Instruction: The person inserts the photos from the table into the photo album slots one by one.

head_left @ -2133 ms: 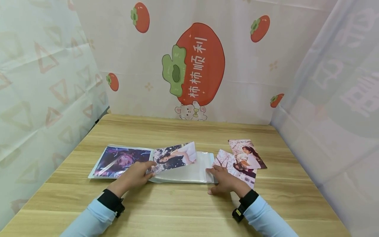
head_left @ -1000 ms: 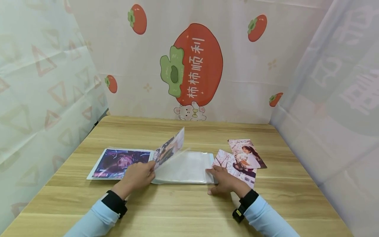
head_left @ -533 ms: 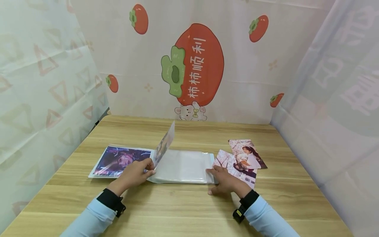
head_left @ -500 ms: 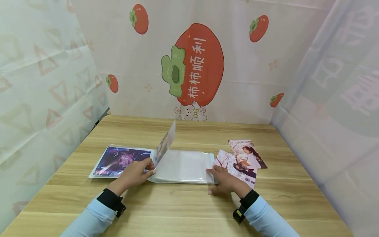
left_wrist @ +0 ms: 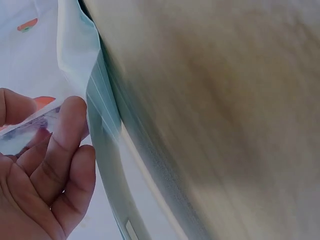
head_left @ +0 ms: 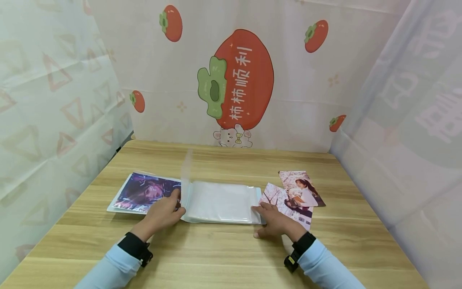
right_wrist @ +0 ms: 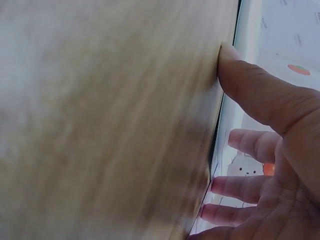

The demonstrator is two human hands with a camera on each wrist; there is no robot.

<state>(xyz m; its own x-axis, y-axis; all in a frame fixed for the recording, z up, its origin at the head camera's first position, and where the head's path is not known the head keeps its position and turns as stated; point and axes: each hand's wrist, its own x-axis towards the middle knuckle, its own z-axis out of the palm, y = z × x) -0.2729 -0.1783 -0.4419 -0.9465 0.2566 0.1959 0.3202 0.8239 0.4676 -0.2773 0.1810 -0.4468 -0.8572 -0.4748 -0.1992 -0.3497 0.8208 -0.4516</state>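
On the head view I see an open photo album [head_left: 220, 202] lying mid-frame on a wooden table [head_left: 216, 257]. A purple photo [head_left: 142, 192] fills its left side; the right side is clear pockets. Left of center, a see-through raised page [head_left: 185, 172] stands nearly upright, with the left hand [head_left: 160, 212] pinching its near end by the spine. I judge that this one-ended hold could let the far end flop or crease, and static could bring a second sheet along. The right hand [head_left: 276, 220] rests on the album's right edge, overlapping the lower loose photo [head_left: 281, 196]; a dragging palm could bend that print or push it into the upper loose photo [head_left: 308, 188].

On the left wrist view, at lower left, I find thumb and fingers [left_wrist: 65, 130] clamped on a glossy edge, apparently that page. The pale green cover [left_wrist: 102, 95] beside them looks buckled, so a hard pull might lift the spine too.

On the right wrist view, at lower right, the fingers [right_wrist: 240, 190] are straight, the thumb spread well apart, gripping nothing. If they press too lightly, I expect the album could slide.
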